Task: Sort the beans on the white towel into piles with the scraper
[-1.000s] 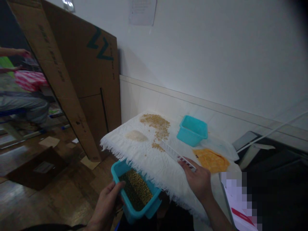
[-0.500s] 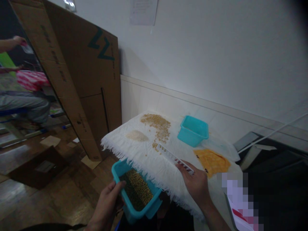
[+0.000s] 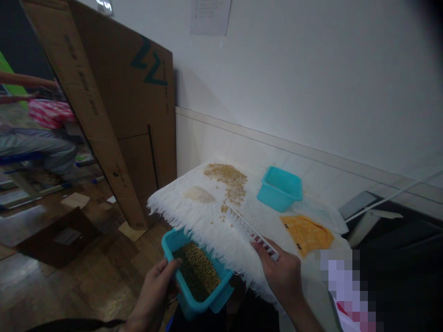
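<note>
My left hand [image 3: 159,282] grips the left rim of a teal plastic bin [image 3: 194,308], held below the table's fringed edge. Inside lie yellow soybeans [image 3: 203,266] beside small dark green beans [image 3: 188,272]. My right hand [image 3: 282,272] is closed around the near end of a narrow white plastic tray [image 3: 247,227] with a row of small compartments. The tray's far end rests by a few loose soybeans [image 3: 224,210] on the white cloth [image 3: 194,216]. Farther back spreads a pile of soybeans [image 3: 226,173], with a heap of pale grains [image 3: 199,194] left of it.
A second teal bin [image 3: 281,186] stands at the back right of the table. Near it lies an orange cloth [image 3: 308,233]. A tall cardboard box [image 3: 138,106] rises at left, with another person's arm and leg beyond. The white wall [image 3: 311,83] bounds the table behind.
The white tray has tilted in my right hand; the soybeans seen in its far end before no longer show. The left hand and its bin keep nearly the same place.
</note>
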Motion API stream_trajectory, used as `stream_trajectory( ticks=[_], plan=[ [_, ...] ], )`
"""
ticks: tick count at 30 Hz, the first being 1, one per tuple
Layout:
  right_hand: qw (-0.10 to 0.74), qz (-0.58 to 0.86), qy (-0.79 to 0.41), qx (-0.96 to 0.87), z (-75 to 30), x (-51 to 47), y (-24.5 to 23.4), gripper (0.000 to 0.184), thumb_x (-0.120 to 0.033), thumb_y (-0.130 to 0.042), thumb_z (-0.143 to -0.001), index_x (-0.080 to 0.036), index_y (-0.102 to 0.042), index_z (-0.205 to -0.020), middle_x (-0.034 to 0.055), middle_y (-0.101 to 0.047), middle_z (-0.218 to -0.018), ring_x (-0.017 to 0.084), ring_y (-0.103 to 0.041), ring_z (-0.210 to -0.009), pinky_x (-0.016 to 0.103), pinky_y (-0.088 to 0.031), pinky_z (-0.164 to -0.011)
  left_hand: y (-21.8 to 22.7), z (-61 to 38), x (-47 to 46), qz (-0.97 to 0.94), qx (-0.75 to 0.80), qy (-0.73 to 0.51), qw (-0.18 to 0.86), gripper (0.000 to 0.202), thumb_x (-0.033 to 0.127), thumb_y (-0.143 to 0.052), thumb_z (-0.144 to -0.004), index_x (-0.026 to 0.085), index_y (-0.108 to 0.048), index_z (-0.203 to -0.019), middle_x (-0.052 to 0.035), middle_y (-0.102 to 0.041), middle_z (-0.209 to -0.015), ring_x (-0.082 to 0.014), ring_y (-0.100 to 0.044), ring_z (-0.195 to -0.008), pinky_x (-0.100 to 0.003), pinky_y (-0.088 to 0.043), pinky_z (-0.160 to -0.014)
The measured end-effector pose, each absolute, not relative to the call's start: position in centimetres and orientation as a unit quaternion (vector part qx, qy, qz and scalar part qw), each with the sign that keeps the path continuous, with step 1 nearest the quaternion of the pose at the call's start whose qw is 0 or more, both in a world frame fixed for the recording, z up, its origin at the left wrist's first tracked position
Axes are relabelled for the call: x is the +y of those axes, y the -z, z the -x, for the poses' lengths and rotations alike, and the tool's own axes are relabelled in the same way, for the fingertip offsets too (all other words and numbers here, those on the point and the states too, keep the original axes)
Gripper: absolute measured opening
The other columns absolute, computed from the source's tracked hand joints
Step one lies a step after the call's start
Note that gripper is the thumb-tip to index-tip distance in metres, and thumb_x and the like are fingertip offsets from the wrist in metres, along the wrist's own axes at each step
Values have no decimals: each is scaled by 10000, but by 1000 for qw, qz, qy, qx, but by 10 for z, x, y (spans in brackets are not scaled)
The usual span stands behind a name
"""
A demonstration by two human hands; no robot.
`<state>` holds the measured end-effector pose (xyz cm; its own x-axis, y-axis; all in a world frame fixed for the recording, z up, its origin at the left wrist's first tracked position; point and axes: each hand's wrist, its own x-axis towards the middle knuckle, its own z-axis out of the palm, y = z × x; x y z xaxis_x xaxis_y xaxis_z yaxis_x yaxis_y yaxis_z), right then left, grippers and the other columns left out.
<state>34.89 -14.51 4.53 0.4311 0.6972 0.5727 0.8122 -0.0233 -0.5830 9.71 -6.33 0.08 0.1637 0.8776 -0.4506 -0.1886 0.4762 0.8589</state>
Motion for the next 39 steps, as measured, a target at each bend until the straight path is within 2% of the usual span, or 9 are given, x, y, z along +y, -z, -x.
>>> stream_trajectory(
  ticks=[3,7,12,19,24,26,30,34,39],
  plan=[
    [462,704,54,-536,-345,-142,-47,409,-507,-565,-933,-173,-801,-934,68,-792,-787,206,-761,-641,202,-589,-588,1,-95,-64,-336,512,-388,689,370,476,-794,-616,198,-554,-578,78,-448,-443,-59,-346,-391,-193,-252,-393],
    [455,703,74,-541,-339,-142,-48,408,-488,-563,-942,-157,-800,-934,65,-784,-735,196,-744,-571,198,-579,-552,6,-94,-63,-337,514,-384,689,369,486,-795,-628,193,-575,-590,59,-491,-462,-71,-391,-411,-196,-288,-412],
    [442,694,96,-561,-334,-149,-46,350,-423,-573,-947,-157,-801,-943,66,-786,-748,190,-749,-587,179,-572,-547,11,-93,-62,-329,514,-391,689,365,483,-796,-633,194,-577,-587,79,-451,-445,-62,-336,-395,-192,-246,-395],
    [469,653,109,-585,-325,-136,-48,306,-375,-600,-944,-139,-793,-915,71,-789,-769,190,-754,-605,189,-592,-592,4,-95,-63,-332,501,-391,697,361,464,-805,-629,190,-575,-578,77,-466,-445,-60,-353,-393,-187,-245,-386],
    [485,595,87,-635,-310,-127,-51,253,-304,-599,-952,-135,-786,-928,78,-794,-822,182,-767,-685,196,-606,-680,1,-95,-59,-330,513,-398,685,348,458,-810,-602,192,-587,-604,68,-513,-475,-79,-435,-431,-192,-358,-435],
    [485,574,71,-656,-304,-130,-53,247,-290,-589,-958,-140,-784,-941,75,-796,-851,178,-770,-719,195,-607,-709,0,-94,-57,-334,518,-393,682,339,454,-803,-608,195,-584,-602,65,-521,-477,-84,-441,-434,-197,-364,-439],
    [484,618,42,-619,-308,-137,-57,246,-333,-600,-944,-178,-791,-935,42,-797,-822,174,-766,-678,193,-607,-664,5,-92,-55,-333,527,-396,674,346,461,-791,-610,201,-566,-571,73,-490,-438,-74,-386,-391,-191,-285,-389],
    [487,678,56,-548,-333,-129,-60,311,-427,-610,-918,-183,-802,-928,69,-795,-839,215,-767,-689,247,-614,-682,12,-91,-54,-334,518,-405,676,344,451,-785,-653,204,-554,-589,75,-492,-455,-76,-409,-400,-189,-321,-404],
    [463,716,37,-521,-358,-113,-56,348,-478,-602,-901,-200,-807,-935,69,-793,-805,216,-747,-631,277,-602,-663,5,-92,-56,-333,515,-404,678,316,423,-787,-656,196,-575,-598,68,-501,-469,-78,-422,-407,-188,-339,-403]
  ],
)
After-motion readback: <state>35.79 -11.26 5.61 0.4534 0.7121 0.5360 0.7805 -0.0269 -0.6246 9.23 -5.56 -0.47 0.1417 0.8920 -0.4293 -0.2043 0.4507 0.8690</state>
